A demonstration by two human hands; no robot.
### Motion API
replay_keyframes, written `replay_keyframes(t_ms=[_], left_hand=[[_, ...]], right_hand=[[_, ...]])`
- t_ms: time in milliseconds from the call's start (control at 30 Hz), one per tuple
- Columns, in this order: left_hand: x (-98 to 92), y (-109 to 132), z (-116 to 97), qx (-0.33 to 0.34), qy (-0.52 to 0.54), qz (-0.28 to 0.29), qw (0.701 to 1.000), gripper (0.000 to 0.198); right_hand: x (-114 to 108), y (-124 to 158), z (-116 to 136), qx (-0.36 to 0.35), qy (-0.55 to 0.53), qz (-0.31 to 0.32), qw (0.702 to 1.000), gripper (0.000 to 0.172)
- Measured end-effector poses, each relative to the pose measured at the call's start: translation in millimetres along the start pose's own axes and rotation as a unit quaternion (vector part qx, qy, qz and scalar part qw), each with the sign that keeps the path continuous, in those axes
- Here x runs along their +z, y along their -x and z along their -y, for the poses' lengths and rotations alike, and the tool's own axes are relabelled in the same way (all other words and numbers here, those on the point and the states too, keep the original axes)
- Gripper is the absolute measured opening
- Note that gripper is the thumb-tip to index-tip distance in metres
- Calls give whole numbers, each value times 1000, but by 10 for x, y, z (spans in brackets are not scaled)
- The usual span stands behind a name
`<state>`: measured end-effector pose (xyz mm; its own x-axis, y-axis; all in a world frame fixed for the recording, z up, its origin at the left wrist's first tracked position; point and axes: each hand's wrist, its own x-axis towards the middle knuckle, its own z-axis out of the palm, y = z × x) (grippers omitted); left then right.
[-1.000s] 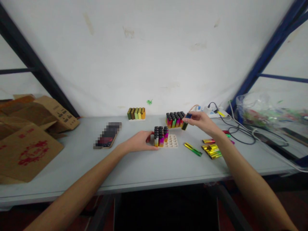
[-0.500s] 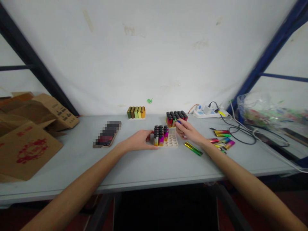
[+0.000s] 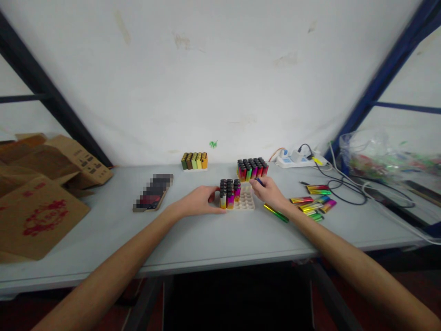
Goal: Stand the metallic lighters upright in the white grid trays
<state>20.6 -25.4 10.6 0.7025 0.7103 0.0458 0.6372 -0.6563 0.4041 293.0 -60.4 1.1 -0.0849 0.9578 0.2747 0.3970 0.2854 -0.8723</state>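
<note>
My left hand [image 3: 198, 201] is closed around the left side of a white tray [image 3: 248, 205] with round holes, its thumb near the front corner. Black-topped lighters [image 3: 227, 195] in shiny colours stand upright in the tray's left part, while holes show on the right. Over the tray's back right corner, the fingers of my right hand [image 3: 270, 192] pinch a dark blue lighter [image 3: 259, 182], mostly hidden by the fingers. Just below my right wrist lies a yellow-green lighter [image 3: 276, 213]. Several more shiny loose lighters [image 3: 312, 206] lie to the right of my forearm.
Two packed lighter blocks stand by the wall, one yellow-green [image 3: 195, 161] and one multicoloured [image 3: 252, 168]. A phone [image 3: 153, 193] and a cardboard box [image 3: 41, 216] are left. At right are a power strip [image 3: 292, 161], cables [image 3: 347, 202] and a plastic bag [image 3: 372, 156].
My right hand has shifted slightly down and right, and the dark blue lighter in it has tilted. My left hand stays on the tray.
</note>
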Motion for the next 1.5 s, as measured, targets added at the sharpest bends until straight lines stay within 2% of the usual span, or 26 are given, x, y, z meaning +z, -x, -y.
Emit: replay_keyframes(t_ms=[133, 300, 433, 667, 767, 1000, 1300, 1400, 1500], left_hand=[[10, -2, 20, 0, 3, 1, 1000, 64], [12, -3, 26, 8, -4, -5, 1000, 66], [-5, 5, -2, 3, 0, -1, 1000, 66], [-15, 5, -30, -2, 2, -1, 1000, 65], [-12, 3, -25, -2, -3, 1, 1000, 66], [-7, -1, -11, 3, -6, 0, 1000, 68], [1, 2, 10, 18, 3, -7, 1000, 66], [1, 5, 1, 5, 6, -8, 1000, 65], [0, 3, -6, -6, 2, -7, 1000, 65]], right_hand=[[-9, -8, -27, -6, 47, 4, 999, 49], [0, 5, 14, -33, 52, 32, 998, 51], [-1, 30, 55, -71, 45, 47, 995, 38], [-61, 36, 107, -192, 178, 54, 964, 42], [-51, 52, 107, -173, 203, 76, 961, 45], [-19, 58, 74, -141, 175, 104, 969, 45], [44, 97, 104, -211, 273, 115, 931, 41], [-108, 65, 170, -190, 245, 128, 942, 43], [-434, 23, 188, -137, 216, 141, 956, 46]])
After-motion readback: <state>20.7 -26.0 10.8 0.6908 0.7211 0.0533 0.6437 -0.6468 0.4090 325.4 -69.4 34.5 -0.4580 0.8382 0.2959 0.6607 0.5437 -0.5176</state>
